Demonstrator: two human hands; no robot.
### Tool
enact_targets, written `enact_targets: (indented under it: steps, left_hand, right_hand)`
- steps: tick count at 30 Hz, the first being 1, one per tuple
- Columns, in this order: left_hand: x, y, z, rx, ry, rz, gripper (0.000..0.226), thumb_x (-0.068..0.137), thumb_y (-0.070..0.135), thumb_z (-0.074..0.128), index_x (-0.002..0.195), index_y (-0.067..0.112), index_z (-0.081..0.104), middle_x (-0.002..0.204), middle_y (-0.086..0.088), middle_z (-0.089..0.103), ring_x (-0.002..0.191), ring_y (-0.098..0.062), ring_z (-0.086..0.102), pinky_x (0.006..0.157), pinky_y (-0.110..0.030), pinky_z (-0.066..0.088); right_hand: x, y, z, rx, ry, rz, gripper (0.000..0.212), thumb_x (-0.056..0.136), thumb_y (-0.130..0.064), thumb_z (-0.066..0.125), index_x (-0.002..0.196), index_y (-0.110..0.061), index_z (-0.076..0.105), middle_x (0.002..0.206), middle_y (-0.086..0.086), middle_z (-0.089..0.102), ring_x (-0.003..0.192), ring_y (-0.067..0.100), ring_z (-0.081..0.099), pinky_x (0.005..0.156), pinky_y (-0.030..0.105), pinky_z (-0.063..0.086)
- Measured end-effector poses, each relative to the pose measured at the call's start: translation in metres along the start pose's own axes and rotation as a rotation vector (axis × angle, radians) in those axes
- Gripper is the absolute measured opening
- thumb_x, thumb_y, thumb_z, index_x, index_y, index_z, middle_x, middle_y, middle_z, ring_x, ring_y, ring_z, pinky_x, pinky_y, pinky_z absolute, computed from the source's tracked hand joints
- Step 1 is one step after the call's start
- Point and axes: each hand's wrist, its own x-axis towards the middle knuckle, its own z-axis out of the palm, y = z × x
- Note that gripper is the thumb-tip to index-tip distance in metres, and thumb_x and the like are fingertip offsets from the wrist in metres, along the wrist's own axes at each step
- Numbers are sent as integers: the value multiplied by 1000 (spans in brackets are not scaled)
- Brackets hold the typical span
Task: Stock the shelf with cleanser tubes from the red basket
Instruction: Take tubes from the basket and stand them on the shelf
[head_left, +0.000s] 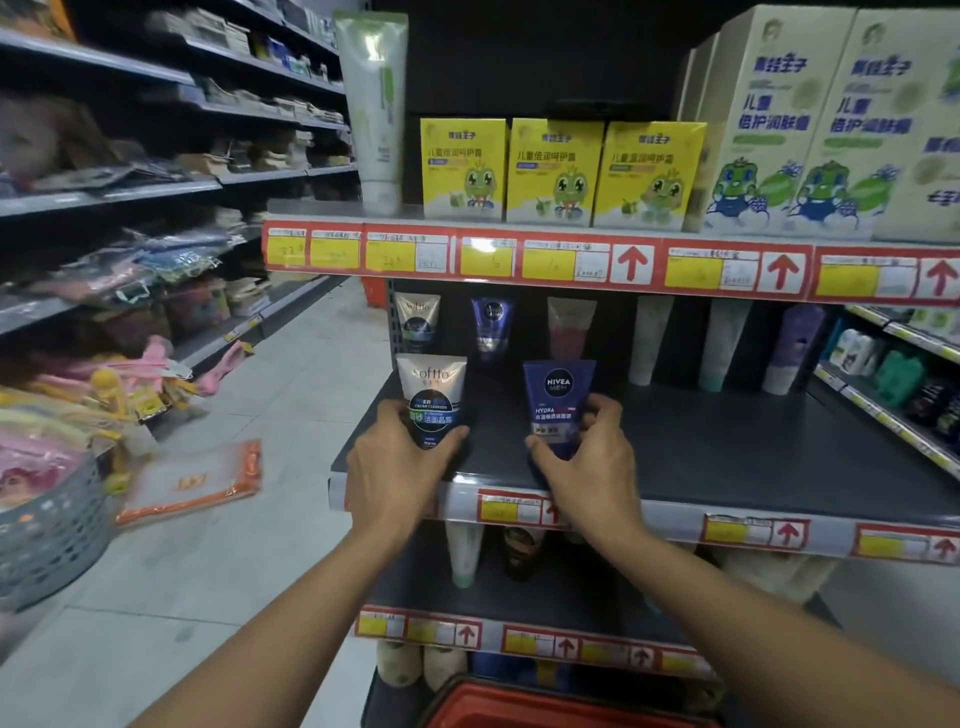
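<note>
**Midway: two tubes going onto the shelf**

Now both hands are at the front of the dark shelf, each wrapped round a tube. Left hand grips the grey Softto tube, fingers curled round its lower half. Right hand holds the blue Nivea tube, thumb in front, fingers behind. Both tubes are upright, cap end down, at or just above the shelf surface; can't tell if they're resting on it yet.

Done so far, judging from the layout: a back row of tubes already stands along the rear, incl. a matching Softto and a dark blue one directly behind the two in hand. So these look like the start of a front row.

Left to do: release these two, then fill the rest of the shelf front, which is bare to the right. Red basket sits low at the frame's bottom edge, below the shelves; its contents aren't visible, so remaining stock can't be counted.
</note>
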Motion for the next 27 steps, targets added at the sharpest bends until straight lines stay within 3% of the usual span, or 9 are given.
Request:
enact_targets:
  steps: [4,7,9,15,19,27]
  left_hand:
    - [3,-9,7,-29,-36,1,84,74,66,83,136,19,53,127,-4,71,112,-25,70,82,-33,53]
    - [6,-17,9,82,-32,44,74,77,61,82,134,20,57,121,-2,74,107,-25,71,78,-33,53]
    - [15,-18,9,141,-49,44,72,77,62,81,132,22,59,118,-1,75,103,-25,72,74,-32,51]
    - [65,-19,21,184,-164,-26,82,72,62,86,135,22,52,125,-6,72,106,-31,71,82,-41,60]
    - [100,-24,34,194,-188,-29,78,69,60,89,126,17,58,120,-10,72,103,-31,70,72,-35,52]
    - [155,-41,66,112,-180,-43,76,63,56,91,120,13,65,110,-12,73,97,-33,70,71,-38,54]
  right_hand:
    - [-1,2,1,-117,-20,19,82,72,-54,85,137,-29,40,127,-7,62,116,16,62,93,40,55]
    - [2,4,0,-232,-74,22,51,76,-51,83,114,-31,56,110,-8,66,102,15,64,77,31,50]
    - [10,1,3,-263,-112,49,43,77,-50,84,106,-30,59,105,-7,68,91,14,64,70,30,47]
    - [51,-11,36,-306,-193,69,51,73,-48,88,111,-24,65,112,-1,72,102,24,70,80,34,55]
    - [83,-13,69,-308,-237,40,47,75,-43,87,116,-25,71,116,0,73,104,21,70,79,29,53]
    - [124,-13,118,-312,-144,-9,54,72,-44,85,117,-18,73,116,5,75,104,25,72,79,30,57]
